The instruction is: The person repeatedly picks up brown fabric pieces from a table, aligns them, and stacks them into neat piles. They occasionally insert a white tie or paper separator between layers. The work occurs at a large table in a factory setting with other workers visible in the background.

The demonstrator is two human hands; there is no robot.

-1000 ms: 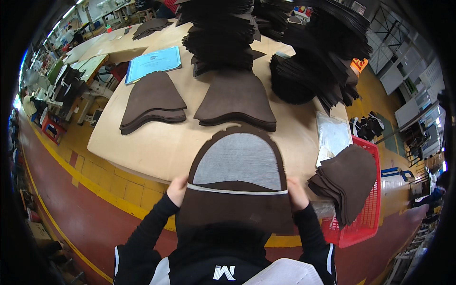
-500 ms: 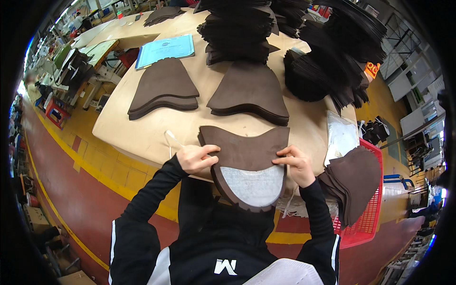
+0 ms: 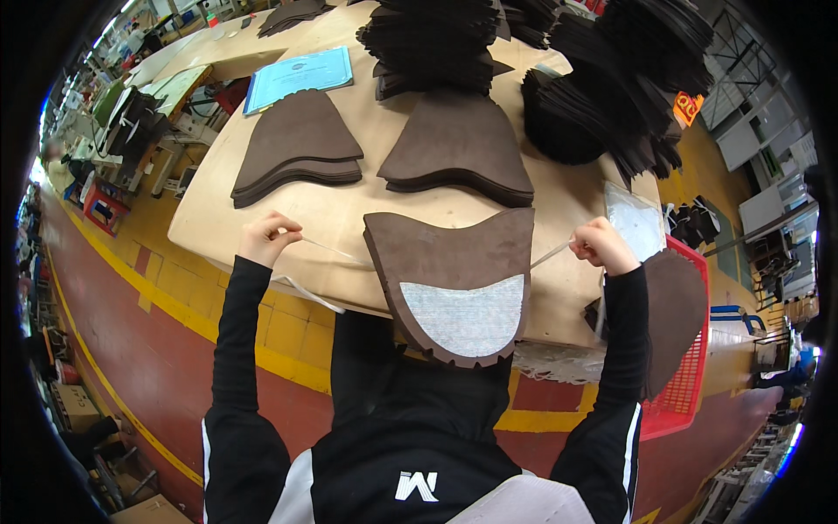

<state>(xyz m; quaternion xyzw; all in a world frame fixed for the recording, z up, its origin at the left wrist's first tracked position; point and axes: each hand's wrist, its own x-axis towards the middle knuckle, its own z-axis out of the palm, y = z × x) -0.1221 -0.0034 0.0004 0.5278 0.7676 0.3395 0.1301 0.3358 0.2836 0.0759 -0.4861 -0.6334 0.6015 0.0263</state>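
A stack of brown cap-shaped fabric pieces [image 3: 454, 253] with a grey-white curved panel [image 3: 467, 314] lies at the table's near edge, overhanging it. A thin white string [image 3: 319, 249] runs out from both sides of the stack. My left hand [image 3: 266, 237] is closed on the string's left end, left of the stack. My right hand [image 3: 601, 244] grips the right end of the white string [image 3: 550, 255]. Both hands are pulled apart with the string taut across the stack.
Two low stacks of brown pieces [image 3: 297, 148] [image 3: 458, 144] lie further back on the tan table [image 3: 209, 227]. Tall dark piles [image 3: 436, 44] [image 3: 602, 96] stand behind them, beside a blue sheet [image 3: 301, 77]. A red basket [image 3: 685, 349] holding brown pieces sits at the right.
The brown stack was turned over and laid down at the table edge. My hands left its sides and moved outward, each now holding an end of the string.
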